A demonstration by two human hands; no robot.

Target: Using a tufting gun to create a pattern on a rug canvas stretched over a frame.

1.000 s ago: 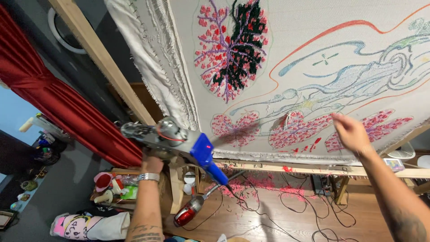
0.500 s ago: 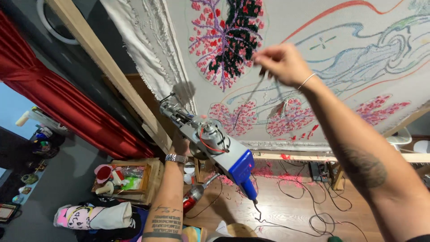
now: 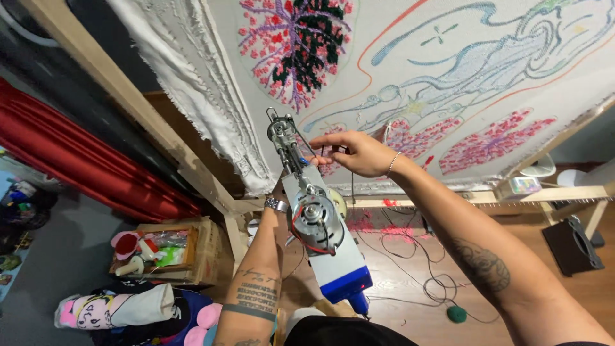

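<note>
- Tufting gun (image 3: 317, 224) stands upright in front of me, its metal needle end up near the cloth, its blue base low over the floor, the round motor with red wires facing me.
- My left hand (image 3: 280, 192) grips the gun from behind; the machine hides most of it, only the wrist with a watch shows.
- My right hand (image 3: 356, 154) reaches in from the right, fingertips pinched together just beside the gun's upper metal part, on what looks like a thin strand; too fine for me to be sure.
- Stretched cloth (image 3: 410, 70) fills the view above, held on a wooden frame (image 3: 128, 96), with pink, red and black tufted patches and blue and orange outlines.
- Loose cords (image 3: 410, 256) and pink fluff lie on the wooden floor below the frame's lower bar.
- A wooden crate (image 3: 170, 253) of small things sits low on the left, a red curtain (image 3: 77, 160) behind it.
</note>
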